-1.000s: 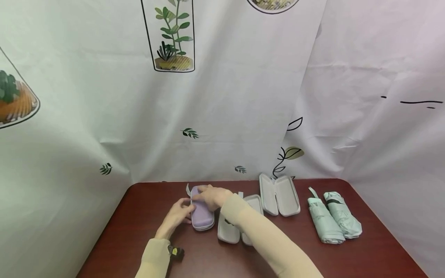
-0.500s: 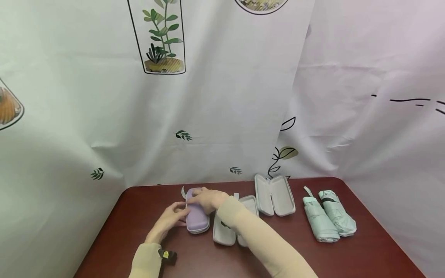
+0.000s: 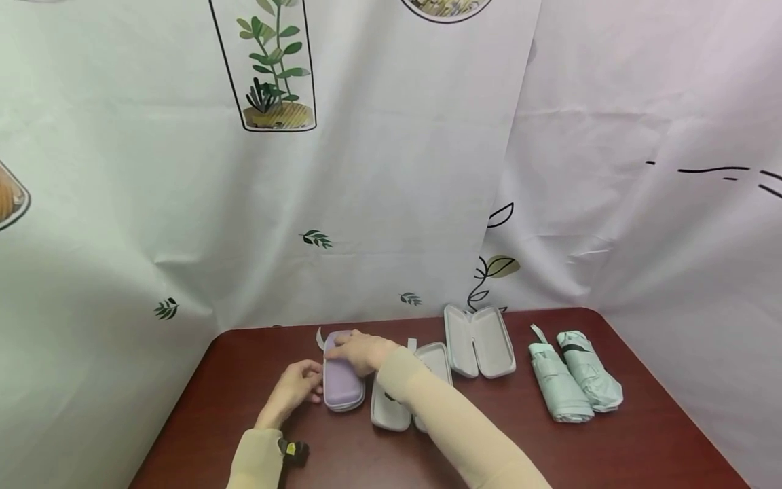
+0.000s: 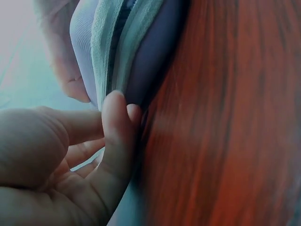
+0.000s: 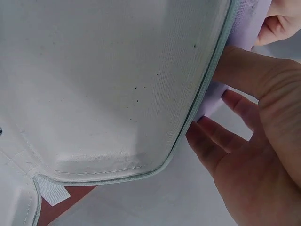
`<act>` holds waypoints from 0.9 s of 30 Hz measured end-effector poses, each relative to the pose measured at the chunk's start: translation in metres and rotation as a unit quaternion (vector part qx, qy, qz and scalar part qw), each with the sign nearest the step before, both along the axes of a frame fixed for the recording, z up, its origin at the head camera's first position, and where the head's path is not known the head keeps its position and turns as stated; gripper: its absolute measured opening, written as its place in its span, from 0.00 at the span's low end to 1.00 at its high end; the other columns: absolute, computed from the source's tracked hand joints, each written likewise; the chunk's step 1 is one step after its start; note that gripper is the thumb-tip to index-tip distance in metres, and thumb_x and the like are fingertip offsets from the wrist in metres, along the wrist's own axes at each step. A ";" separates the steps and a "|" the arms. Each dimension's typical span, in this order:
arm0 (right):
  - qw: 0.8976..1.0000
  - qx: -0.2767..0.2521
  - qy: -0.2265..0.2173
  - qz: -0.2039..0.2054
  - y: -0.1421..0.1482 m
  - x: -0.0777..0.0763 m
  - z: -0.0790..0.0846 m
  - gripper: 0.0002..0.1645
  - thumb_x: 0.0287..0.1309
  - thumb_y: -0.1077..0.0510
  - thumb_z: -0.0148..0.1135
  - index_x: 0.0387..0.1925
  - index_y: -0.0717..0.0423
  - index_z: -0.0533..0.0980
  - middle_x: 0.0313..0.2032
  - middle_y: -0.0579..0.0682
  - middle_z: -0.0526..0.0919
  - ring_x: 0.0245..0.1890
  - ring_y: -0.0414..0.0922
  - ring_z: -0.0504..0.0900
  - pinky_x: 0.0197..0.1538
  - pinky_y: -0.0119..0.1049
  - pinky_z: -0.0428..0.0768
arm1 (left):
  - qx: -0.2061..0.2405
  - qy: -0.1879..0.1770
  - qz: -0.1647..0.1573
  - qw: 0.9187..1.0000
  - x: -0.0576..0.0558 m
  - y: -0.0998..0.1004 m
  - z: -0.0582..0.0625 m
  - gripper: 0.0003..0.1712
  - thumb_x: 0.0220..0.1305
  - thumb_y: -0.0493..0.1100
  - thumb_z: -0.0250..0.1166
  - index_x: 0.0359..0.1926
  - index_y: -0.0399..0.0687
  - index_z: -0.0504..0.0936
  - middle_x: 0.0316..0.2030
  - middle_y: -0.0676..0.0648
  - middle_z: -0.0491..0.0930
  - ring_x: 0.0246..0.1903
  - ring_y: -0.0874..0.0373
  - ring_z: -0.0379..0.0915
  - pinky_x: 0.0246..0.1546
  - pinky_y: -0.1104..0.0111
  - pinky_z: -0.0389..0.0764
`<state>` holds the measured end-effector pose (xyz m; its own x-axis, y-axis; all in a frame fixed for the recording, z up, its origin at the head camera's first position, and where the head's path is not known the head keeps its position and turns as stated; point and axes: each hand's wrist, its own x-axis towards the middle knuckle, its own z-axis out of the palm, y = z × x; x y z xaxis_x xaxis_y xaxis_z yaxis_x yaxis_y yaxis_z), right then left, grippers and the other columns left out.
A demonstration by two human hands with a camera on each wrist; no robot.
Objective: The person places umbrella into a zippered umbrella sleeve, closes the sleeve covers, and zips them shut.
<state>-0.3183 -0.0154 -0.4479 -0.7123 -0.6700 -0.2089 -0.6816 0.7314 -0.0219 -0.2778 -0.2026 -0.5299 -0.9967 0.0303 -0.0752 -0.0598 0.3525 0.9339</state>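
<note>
A purple hard zip case lies near the back left of the table. My right hand holds it from above and the right, fingers spread over its lid. At its left edge is my left hand, thumb and index finger together. In the left wrist view, those fingertips pinch at the case's zipper, covering whatever small part they hold. Between the pale zipper tapes shows a dark gap. Beside the case, an open case with pale lining is partly hidden by my right forearm; its lining fills the right wrist view.
Another open pale-lined case stands at the back of the table. Two folded mint-green umbrellas lie side by side at the right. Behind the dark red table hangs a white printed cloth.
The head view has turned a little to the right. My left thumb has come off the purple case's top, and the hand has drawn slightly to the left edge. The right hand keeps its hold.
</note>
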 end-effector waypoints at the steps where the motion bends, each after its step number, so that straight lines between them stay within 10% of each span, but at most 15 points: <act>1: 1.000 0.000 0.002 -0.001 0.000 0.000 0.000 0.47 0.53 0.67 0.69 0.65 0.21 0.67 0.70 0.35 0.61 0.69 0.42 0.59 0.50 0.36 0.75 | -0.003 0.000 0.006 1.000 -0.001 0.001 0.000 0.06 0.67 0.29 0.57 0.43 0.31 0.78 0.27 0.42 0.77 0.23 0.53 0.77 0.23 0.63 0.81; 9: 1.000 0.002 0.022 0.009 -0.002 -0.001 -0.002 0.44 0.55 0.66 0.67 0.66 0.24 0.67 0.68 0.38 0.65 0.70 0.44 0.59 0.66 0.38 0.64 | -0.040 0.018 0.009 0.999 -0.003 0.003 0.000 0.04 0.64 0.29 0.60 0.39 0.32 0.79 0.24 0.44 0.76 0.18 0.54 0.75 0.19 0.64 0.79; 27: 1.000 0.009 0.020 0.012 -0.004 -0.003 -0.001 0.45 0.54 0.68 0.67 0.63 0.20 0.69 0.64 0.33 0.68 0.63 0.43 0.67 0.53 0.38 0.74 | -0.143 0.054 -0.021 0.988 -0.006 0.005 0.008 0.05 0.61 0.27 0.57 0.35 0.32 0.79 0.20 0.46 0.75 0.14 0.57 0.74 0.16 0.65 0.78</act>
